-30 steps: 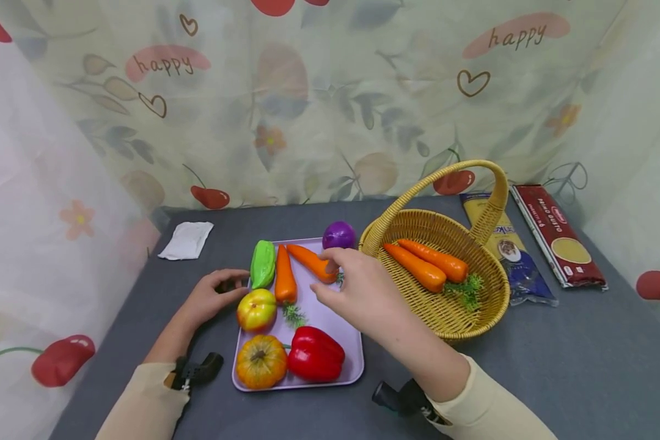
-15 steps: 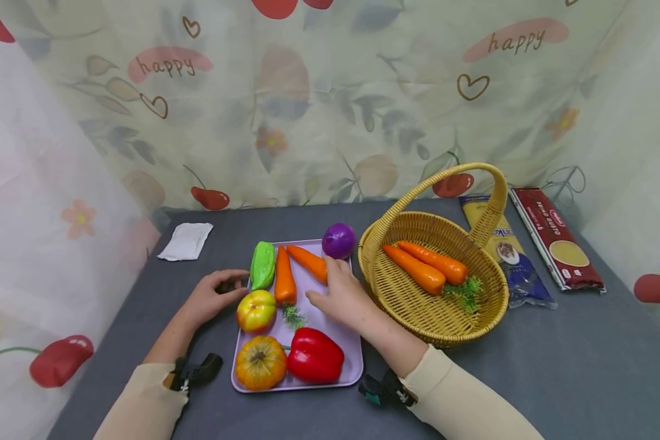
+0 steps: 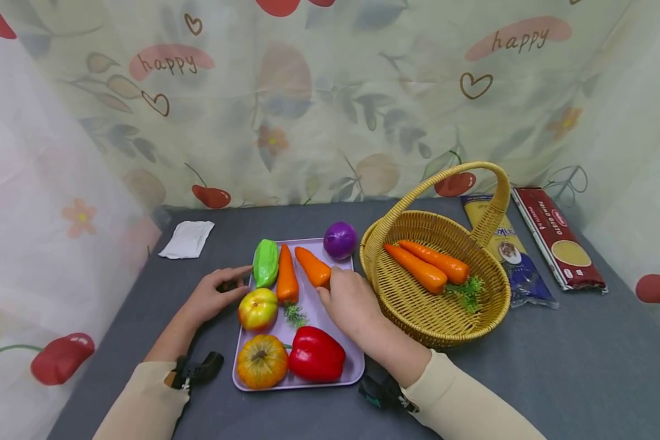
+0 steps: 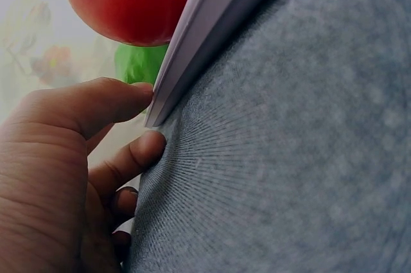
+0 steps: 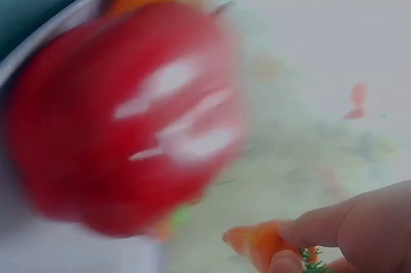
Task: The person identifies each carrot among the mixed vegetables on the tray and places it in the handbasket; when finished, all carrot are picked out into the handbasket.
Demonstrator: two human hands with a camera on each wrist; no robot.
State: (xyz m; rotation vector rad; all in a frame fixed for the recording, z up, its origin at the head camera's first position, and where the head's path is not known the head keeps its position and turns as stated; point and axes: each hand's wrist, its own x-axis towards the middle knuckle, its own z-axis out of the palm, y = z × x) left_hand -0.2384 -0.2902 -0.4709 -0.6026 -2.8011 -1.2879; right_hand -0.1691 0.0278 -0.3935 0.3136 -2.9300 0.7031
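Note:
My right hand (image 3: 354, 305) pinches an orange carrot (image 3: 312, 267) by its thick end, above the upper right of a lilac tray (image 3: 334, 318). In the right wrist view, finger and thumb close on that carrot (image 5: 260, 242), with green leaves showing below. My left hand (image 3: 211, 297) rests at the tray's left edge, fingers loosely bent. In the left wrist view, one fingertip touches the tray rim (image 4: 168, 80). On the tray lie another carrot (image 3: 287, 278), a green vegetable (image 3: 266, 264), a red-yellow apple-like fruit (image 3: 258, 310), a small pumpkin (image 3: 262, 362) and a red bell pepper (image 3: 316, 354).
A purple onion-like ball (image 3: 340, 240) sits at the tray's far right corner. Right of the tray stands a wicker basket (image 3: 434, 324) with a high handle, two carrots (image 3: 426, 269) inside. Beyond lie two food packets (image 3: 561, 244). A white tissue (image 3: 187, 239) lies at the back left.
My right hand has come down and left from above the tray, taken hold of the carrot's thick end and shifted it slightly right. My left hand has stayed at the tray edge.

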